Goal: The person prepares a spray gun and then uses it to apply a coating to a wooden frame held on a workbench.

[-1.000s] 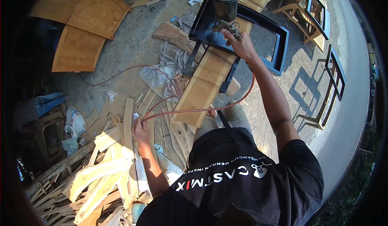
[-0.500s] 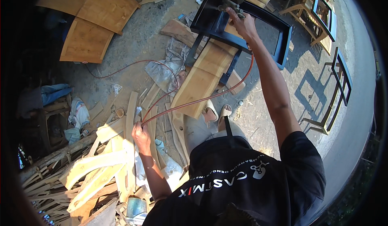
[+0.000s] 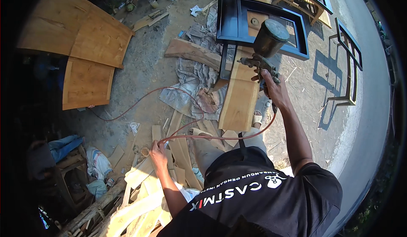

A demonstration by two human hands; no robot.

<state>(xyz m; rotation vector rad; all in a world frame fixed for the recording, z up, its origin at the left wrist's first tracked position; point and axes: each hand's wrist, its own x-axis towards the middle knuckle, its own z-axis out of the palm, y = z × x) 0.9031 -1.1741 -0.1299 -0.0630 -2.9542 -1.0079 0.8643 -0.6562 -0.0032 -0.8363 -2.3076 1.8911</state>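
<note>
A paint spray gun [image 3: 255, 63] with a dark round cup [image 3: 271, 36] on top is held in my right hand [image 3: 273, 86], its fingers wrapped around the handle. Past the cup lies a glossy black wooden frame [image 3: 232, 19] with open panels, resting across a long wooden plank [image 3: 238, 105]. The gun is on the near side of the frame, apart from it as far as I can see. From the gun's base a red hose [image 3: 220, 138] curves over to my left hand [image 3: 158, 154], which is closed around it at the lower left.
Offcuts and planks [image 3: 148, 203] are heaped at the lower left. Large brown wooden panels [image 3: 89, 82] stand at the upper left. Crumpled sheeting [image 3: 190, 74] covers ground beside the plank. Another black frame [image 3: 351, 46] stands at the right by the road [image 3: 375, 122].
My right hand has drawn the spray gun back from over the black frame toward me. My left hand still grips the hose. My feet and viewpoint have shifted.
</note>
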